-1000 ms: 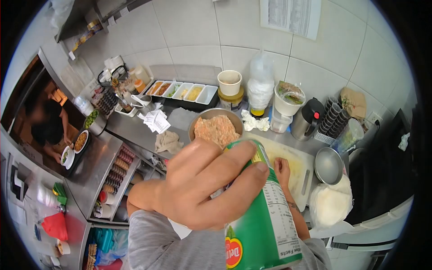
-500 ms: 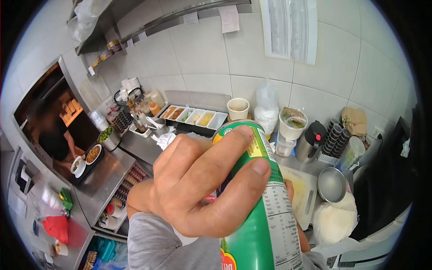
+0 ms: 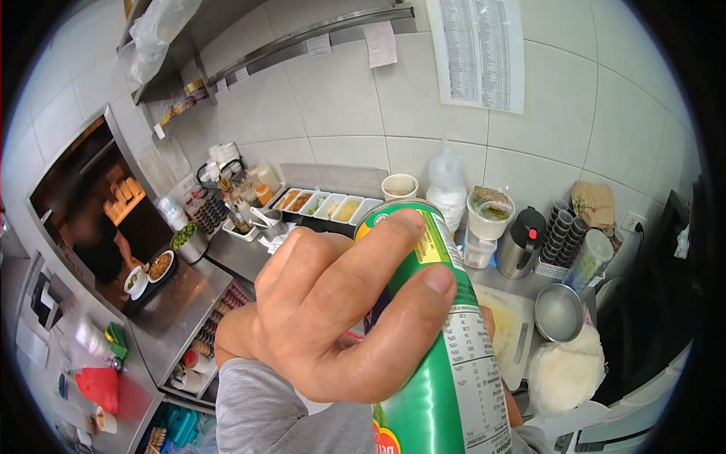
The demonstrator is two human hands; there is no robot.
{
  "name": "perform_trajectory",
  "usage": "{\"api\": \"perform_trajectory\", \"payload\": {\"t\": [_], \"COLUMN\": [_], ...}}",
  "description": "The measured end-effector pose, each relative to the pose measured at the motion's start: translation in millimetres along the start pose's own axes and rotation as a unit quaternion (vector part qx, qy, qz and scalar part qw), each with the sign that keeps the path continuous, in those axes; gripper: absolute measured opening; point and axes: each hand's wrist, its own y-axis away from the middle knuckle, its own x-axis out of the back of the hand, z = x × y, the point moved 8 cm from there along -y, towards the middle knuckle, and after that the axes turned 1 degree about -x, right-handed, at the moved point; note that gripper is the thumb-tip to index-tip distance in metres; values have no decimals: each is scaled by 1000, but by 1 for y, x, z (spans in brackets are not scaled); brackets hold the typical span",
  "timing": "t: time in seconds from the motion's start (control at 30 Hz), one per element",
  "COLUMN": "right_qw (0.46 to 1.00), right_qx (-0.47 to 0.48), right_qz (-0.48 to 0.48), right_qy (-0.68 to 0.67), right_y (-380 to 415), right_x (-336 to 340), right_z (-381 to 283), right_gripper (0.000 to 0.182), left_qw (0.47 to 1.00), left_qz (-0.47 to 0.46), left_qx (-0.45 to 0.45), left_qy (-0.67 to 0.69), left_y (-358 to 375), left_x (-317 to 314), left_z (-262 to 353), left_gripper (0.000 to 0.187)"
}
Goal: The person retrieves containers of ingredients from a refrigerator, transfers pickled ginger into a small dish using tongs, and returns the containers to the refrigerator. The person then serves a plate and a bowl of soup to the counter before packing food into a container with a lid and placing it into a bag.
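A tall green can (image 3: 427,386) with a white nutrition panel and a red logo fills the lower middle, close to the camera and tilted. My left hand (image 3: 333,310) is closed around its upper part, thumb and a finger lying across the label near the rim. Of my right hand (image 3: 488,324), only a sliver shows behind the can's right side; its fingers are hidden, so its grip cannot be made out. Beyond the can lies a white cutting board (image 3: 508,333), with a round metal bowl (image 3: 559,312) to its right.
White topping trays (image 3: 325,206) line the wall. A thermal jug (image 3: 520,244), a lidded white tub (image 3: 491,216) and stacked black cups (image 3: 558,240) stand at the back right. Bagged white rounds (image 3: 566,374) lie front right. A person (image 3: 102,234) stands beyond the pass-through, near two bowls.
The view has tilted slightly, so the wall and counter sit a little differently in the picture. My left hand keeps the same hold on the can.
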Motion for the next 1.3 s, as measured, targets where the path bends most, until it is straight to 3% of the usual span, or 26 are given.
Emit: {"api": "perform_trajectory", "payload": {"t": [0.7, 0.77, 0.8, 0.87, 0.9, 0.97, 1.0, 1.17, 1.23, 1.3], "right_qw": [1000, 1000, 1000, 1000, 1000, 1000, 1000, 1000, 1000, 1000], "right_qx": [-5, -2, 0, 2, 2, 4, 3, 18, 8, 6], "right_qz": [1, 3, 3, 3, 2, 2, 2, 2, 1, 1], "right_qy": [4, 5, 8, 13, 13, 11, 11, 20, 16, 17], "right_y": [0, 0, 0, 0, 0, 0, 0, -1, 0, 0], "right_x": [0, 0, 0, -1, -1, 0, 0, -2, -1, 0], "right_z": [0, 0, 0, 2, 2, 1, 1, 2, 1, 1], "right_gripper": [20, 19, 19, 19, 19, 18, 18, 19, 19, 19], "left_qw": [1000, 995, 979, 980, 995, 1000, 1000, 957, 972, 996], "left_qz": [12, 44, 78, 77, 43, 11, 13, 100, 80, 40], "left_qx": [5, -87, -179, -177, -84, 11, 12, -260, -209, -74], "left_qy": [-12, -34, -55, -56, -37, -19, -20, -81, -69, -38], "left_y": [-1, -4, -7, -6, -3, 0, 0, -4, -7, -4], "left_x": [3, 7, 6, 6, 6, 3, 3, 8, 8, 8], "left_z": [0, 5, -1, -1, 5, 1, 1, 1, 2, 6], "left_gripper": [32, 33, 35, 35, 33, 33, 33, 36, 35, 34]}}
